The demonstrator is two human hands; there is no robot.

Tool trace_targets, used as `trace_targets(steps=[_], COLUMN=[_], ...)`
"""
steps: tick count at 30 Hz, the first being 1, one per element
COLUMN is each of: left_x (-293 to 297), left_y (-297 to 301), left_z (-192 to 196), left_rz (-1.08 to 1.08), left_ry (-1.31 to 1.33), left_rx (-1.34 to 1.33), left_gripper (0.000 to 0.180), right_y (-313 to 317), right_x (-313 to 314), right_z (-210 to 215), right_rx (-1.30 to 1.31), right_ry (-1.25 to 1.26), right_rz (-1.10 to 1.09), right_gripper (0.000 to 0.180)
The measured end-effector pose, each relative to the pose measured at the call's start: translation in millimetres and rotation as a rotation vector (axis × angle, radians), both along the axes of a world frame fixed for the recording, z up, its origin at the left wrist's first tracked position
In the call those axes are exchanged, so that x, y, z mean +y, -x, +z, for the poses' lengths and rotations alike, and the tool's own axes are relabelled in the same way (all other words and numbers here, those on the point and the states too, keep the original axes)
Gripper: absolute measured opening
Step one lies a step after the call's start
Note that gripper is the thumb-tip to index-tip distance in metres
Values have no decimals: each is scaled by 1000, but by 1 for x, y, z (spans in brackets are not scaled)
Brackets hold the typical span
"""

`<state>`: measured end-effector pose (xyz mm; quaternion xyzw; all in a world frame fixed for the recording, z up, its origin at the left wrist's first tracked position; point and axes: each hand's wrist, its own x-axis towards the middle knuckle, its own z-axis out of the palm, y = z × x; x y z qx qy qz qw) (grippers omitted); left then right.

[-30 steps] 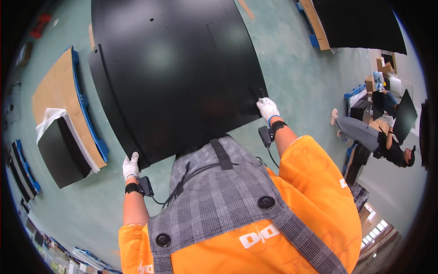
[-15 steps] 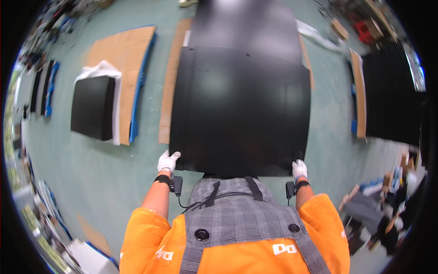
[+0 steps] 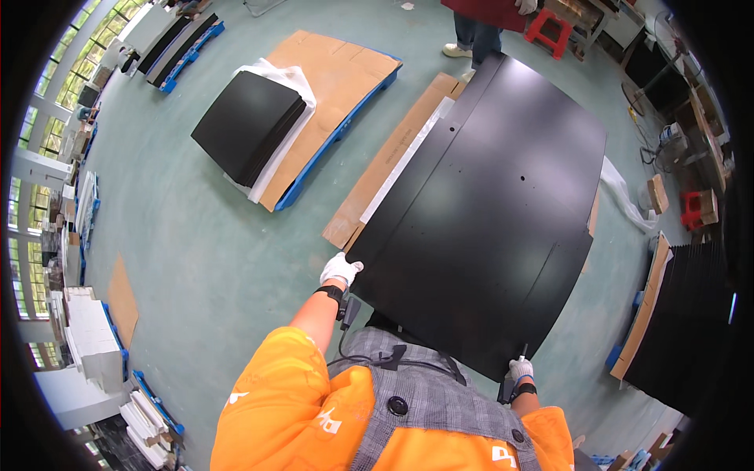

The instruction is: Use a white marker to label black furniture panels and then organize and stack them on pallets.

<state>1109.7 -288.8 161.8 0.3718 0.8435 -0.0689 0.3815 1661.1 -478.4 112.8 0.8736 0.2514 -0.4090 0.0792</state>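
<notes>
While both gloved hands are clamped on the near edge of the large black panel, this reads as the carry step: left hand closed on the near-left corner, right hand closed on the near-right corner, fingers wrapped over the edge. Panel is off the floor at the near end and runs out ahead; its far end sits by another person's legs, whose hands are out of frame, so can't tell if they share the load. Under its left side lies a flat cardboard strip on the green floor. Further left, a stack of black sheets rests on white wrap at the near-left corner of a cardboard-topped blue pallet. Judgement: next move needs both corners kept level, grips held tight, and steering clear of the cardboard strip. Risk: wide, thin panel could flex or swing.
</notes>
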Motion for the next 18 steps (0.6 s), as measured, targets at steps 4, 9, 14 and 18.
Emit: trace_targets(steps=[4,9,14,18], left_x=[-14,-40,-45,-41], left_y=[2,3,1,10], left_z=[11,9,24,32], left_rz=[-8,-18,-21,-76], left_ry=[-26,-74,-51,-111], left_rx=[-13,117,78,55], left_gripper=[71,84,85,76], right_y=[21,15,29,18], right_x=[23,27,27,5], right_z=[39,33,71,27], right_rx=[80,30,61,54], right_ry=[60,148,65,-22], right_rz=[67,338,150,58], right_gripper=[29,29,30,31])
